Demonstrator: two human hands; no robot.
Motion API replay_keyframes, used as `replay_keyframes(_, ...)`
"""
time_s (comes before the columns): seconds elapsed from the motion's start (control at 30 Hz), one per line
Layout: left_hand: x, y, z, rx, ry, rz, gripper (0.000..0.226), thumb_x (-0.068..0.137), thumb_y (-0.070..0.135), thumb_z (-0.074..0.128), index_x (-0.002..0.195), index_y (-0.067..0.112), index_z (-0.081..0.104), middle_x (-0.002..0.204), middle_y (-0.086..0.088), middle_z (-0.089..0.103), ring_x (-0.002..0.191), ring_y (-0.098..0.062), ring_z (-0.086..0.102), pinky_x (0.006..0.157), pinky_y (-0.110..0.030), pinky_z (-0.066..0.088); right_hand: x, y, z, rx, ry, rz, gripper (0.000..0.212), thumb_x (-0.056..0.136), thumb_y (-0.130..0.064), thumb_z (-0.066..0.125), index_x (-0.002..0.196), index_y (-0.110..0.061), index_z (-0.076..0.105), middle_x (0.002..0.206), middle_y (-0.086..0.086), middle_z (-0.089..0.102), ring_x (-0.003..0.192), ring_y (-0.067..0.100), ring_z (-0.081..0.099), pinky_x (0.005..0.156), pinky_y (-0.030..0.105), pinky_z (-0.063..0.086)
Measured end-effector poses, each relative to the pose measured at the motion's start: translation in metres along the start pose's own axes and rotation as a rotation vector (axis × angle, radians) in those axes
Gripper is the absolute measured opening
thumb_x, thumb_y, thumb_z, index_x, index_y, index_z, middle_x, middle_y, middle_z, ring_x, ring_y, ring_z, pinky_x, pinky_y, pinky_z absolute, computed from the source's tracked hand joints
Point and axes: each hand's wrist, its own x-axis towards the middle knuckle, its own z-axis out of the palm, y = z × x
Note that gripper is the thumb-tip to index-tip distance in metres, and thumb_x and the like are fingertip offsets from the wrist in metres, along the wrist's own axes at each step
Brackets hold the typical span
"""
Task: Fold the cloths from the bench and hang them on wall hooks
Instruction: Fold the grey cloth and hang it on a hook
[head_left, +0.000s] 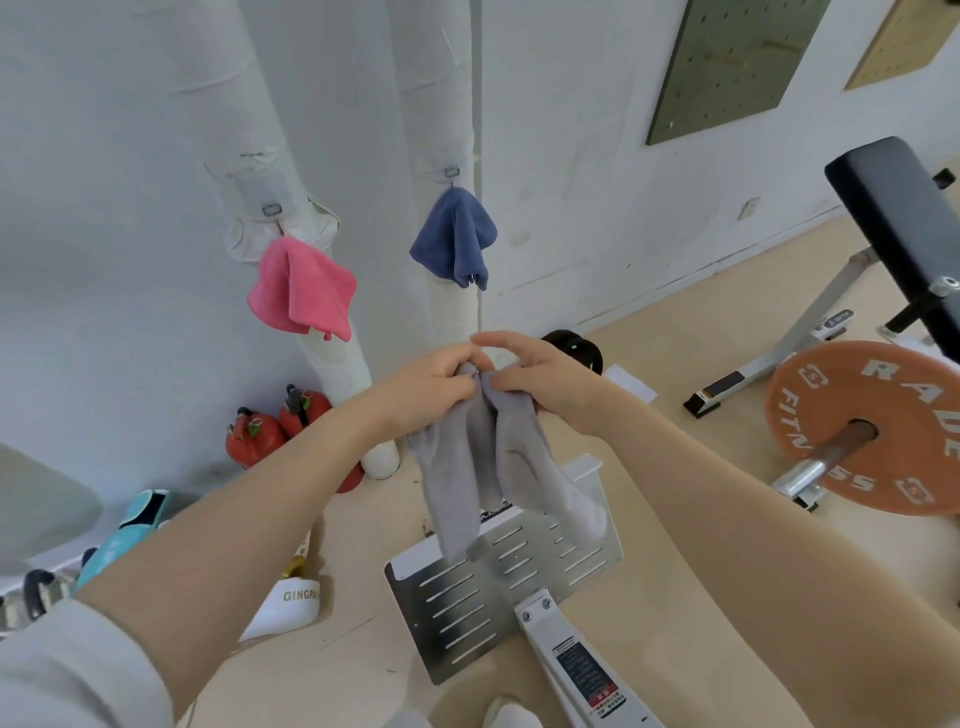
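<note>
A grey cloth (483, 467) hangs folded in the air in front of me. My left hand (431, 384) grips its top edge on the left, and my right hand (540, 374) pinches the top edge on the right, the two hands close together. A pink cloth (301, 291) hangs from a hook (271, 210) on the left wrapped pipe. On the right pipe a blue cloth (454, 239) hangs from another hook (451, 171). The black bench (898, 218) stands at the far right.
Under the cloth lies a slotted metal footplate (519, 577) on the beige floor. An orange weight plate (862, 426) on a barbell sits right. Two red fire extinguishers (270, 426) stand by the wall, and a black weight plate (576, 348) lies near the pipe base.
</note>
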Motion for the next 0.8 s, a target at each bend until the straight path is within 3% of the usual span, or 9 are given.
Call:
replay_keyframes(0.07,0.000,0.010,-0.003,0.043,-0.023,0.046,0.039,0.088,-0.001,0.036,0.095,0.032,0.056,0.110,0.003,0.059,0.102,-0.009,0.051,0.093,-0.025,0.037,0.000,0.000,0.003,0.007,-0.064,0.019,0.036,0.080,-0.006,0.052,0.112,-0.021,0.060,0.086,0.009,0.052,0.081,0.022,0.046,0.068,0.033,0.036)
replay_keyframes(0.13,0.000,0.019,-0.006,0.090,-0.019,0.062,0.037,0.089,0.002,0.036,0.104,0.030,0.055,0.106,0.010,0.060,0.098,-0.005,0.053,0.088,-0.020,0.039,0.000,0.002,0.005,0.051,-0.097,0.028,0.030,0.077,-0.005,0.050,0.103,-0.017,0.060,0.090,0.011,0.051,0.084,0.024,0.046,0.067,0.031,0.037)
replay_keyframes(0.23,0.001,0.024,-0.003,0.129,0.066,0.099,0.033,0.089,0.005,0.042,0.113,0.026,0.051,0.068,0.009,0.051,0.059,0.005,0.048,0.060,-0.007,0.037,-0.003,0.002,0.002,0.123,-0.034,-0.005,0.019,0.086,0.002,0.048,0.090,-0.013,0.059,0.081,0.009,0.053,0.072,0.019,0.051,0.065,0.024,0.044)
replay_keyframes(0.3,0.001,0.020,-0.003,0.144,0.199,0.127,0.025,0.088,0.009,0.051,0.109,0.023,0.052,0.058,0.006,0.044,0.048,0.002,0.042,0.050,-0.008,0.034,-0.005,0.001,-0.005,0.136,0.048,-0.012,0.022,0.088,0.003,0.045,0.079,-0.014,0.056,0.072,0.005,0.048,0.064,0.014,0.045,0.055,0.020,0.041)
replay_keyframes(0.37,0.002,0.013,-0.004,0.151,0.312,0.116,0.012,0.086,0.010,0.056,0.093,0.020,0.058,0.064,0.006,0.053,0.056,0.002,0.046,0.054,-0.009,0.035,-0.008,0.002,-0.012,0.166,0.107,-0.002,0.024,0.086,0.004,0.044,0.074,-0.014,0.055,0.068,0.004,0.045,0.060,0.013,0.042,0.048,0.017,0.041)
replay_keyframes(0.47,0.001,0.003,-0.005,-0.038,0.385,0.067,0.020,0.088,0.010,0.057,0.072,0.021,0.059,0.066,0.009,0.053,0.056,0.006,0.047,0.059,-0.008,0.037,-0.012,0.006,-0.019,0.218,0.159,0.018,0.026,0.085,0.005,0.045,0.071,-0.014,0.055,0.067,0.005,0.046,0.058,0.013,0.044,0.045,0.016,0.042)
replay_keyframes(0.53,-0.001,0.004,-0.002,-0.227,0.365,0.048,0.021,0.091,0.015,0.055,0.072,0.013,0.061,0.066,0.004,0.053,0.060,0.000,0.047,0.065,-0.017,0.040,-0.013,0.010,-0.021,0.253,0.194,0.026,0.026,0.085,0.005,0.045,0.073,-0.015,0.057,0.067,0.005,0.047,0.059,0.015,0.044,0.049,0.019,0.041)
replay_keyframes(0.67,0.003,0.012,0.014,-0.354,0.396,-0.034,0.026,0.095,0.026,0.049,0.084,0.009,0.065,0.077,-0.004,0.059,0.068,-0.010,0.052,0.064,-0.021,0.044,-0.021,0.012,-0.018,0.299,0.223,-0.030,0.027,0.090,0.000,0.050,0.107,-0.021,0.053,0.064,0.007,0.049,0.054,0.017,0.047,0.052,0.024,0.043)
replay_keyframes(0.8,0.011,0.016,0.025,-0.431,0.434,-0.086,0.026,0.096,0.027,0.046,0.079,0.015,0.062,0.080,-0.006,0.061,0.075,-0.016,0.055,0.075,-0.033,0.049,-0.031,-0.001,-0.012,0.337,0.116,-0.162,0.018,0.089,0.004,0.050,0.082,-0.012,0.055,0.058,0.007,0.051,0.045,0.012,0.053,0.046,0.020,0.047)
